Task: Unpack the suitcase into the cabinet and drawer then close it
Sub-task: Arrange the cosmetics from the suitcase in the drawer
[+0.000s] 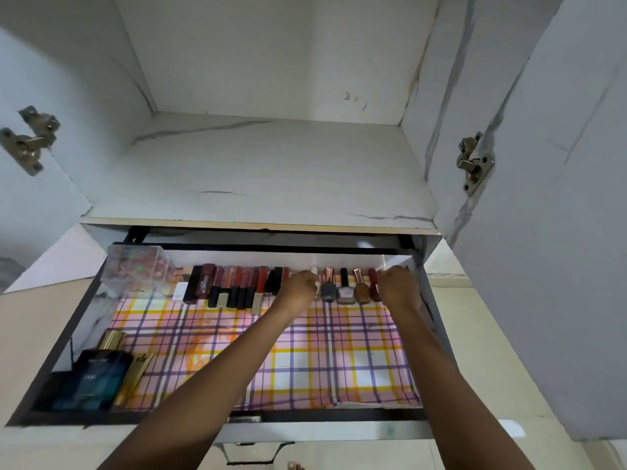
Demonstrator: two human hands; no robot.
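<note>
The open drawer (78, 320) has a plaid liner (322, 361). A row of lipsticks (234, 286) and nail polish bottles (344, 288) lies along its back wall. My left hand (298, 288) reaches to the left end of the bottles and pinches a clear bottle (316, 279). My right hand (398, 288) has its fingers curled at the row's right end, beside a dark red bottle (374, 288); it seems to grip a bottle that is mostly hidden. The open cabinet (264, 171) above has a bare shelf. The suitcase is out of view.
A clear plastic box (135, 269) stands in the drawer's back left corner. Dark blue and gold perfume boxes (98, 378) lie at the front left. Cabinet doors (549, 232) stand open on both sides, with hinges showing. A foot (295, 465) shows on the floor below.
</note>
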